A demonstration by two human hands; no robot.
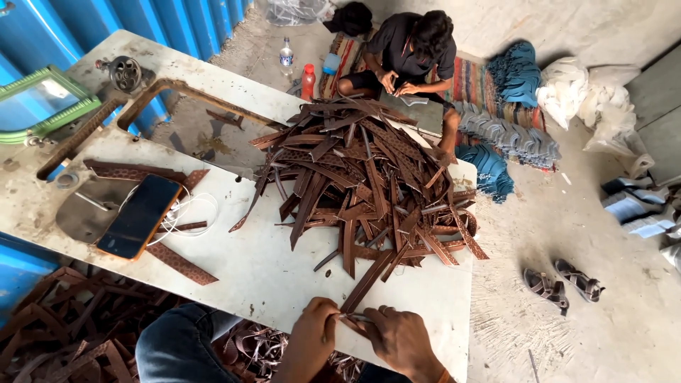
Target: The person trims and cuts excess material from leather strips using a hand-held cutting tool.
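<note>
Strips of brown leather lie everywhere, so I go from the left. A phone [138, 216] rests face up on the white table [262, 276] at the left, its white cable [191, 209] coiled just beside it, well apart from the work so nothing gets dragged over it. A few loose strips [181, 264] lie around it, and more scraps [64, 319] cover the floor below the table's near-left edge.

My left hand [312, 340] is closed in a pinch on the near end of one brown strip [365, 284], right at the table's near edge. My right hand [401, 340] pinches the same end from the other side, fingers curled tight, so both hands hold that one strip between them. It runs away from me toward the big pile [369, 177], and its far end reaches the pile's near edge; I cannot tell whether it is pinned under other pieces there.

That heap takes up the middle and far right of the table, leaving me only the near edge to work on. Beyond it another person [408, 53] sits on a striped mat [472, 81], hands busy with something small. On the right a pair of sandals [564, 284] lies on the concrete floor [603, 234].
</note>
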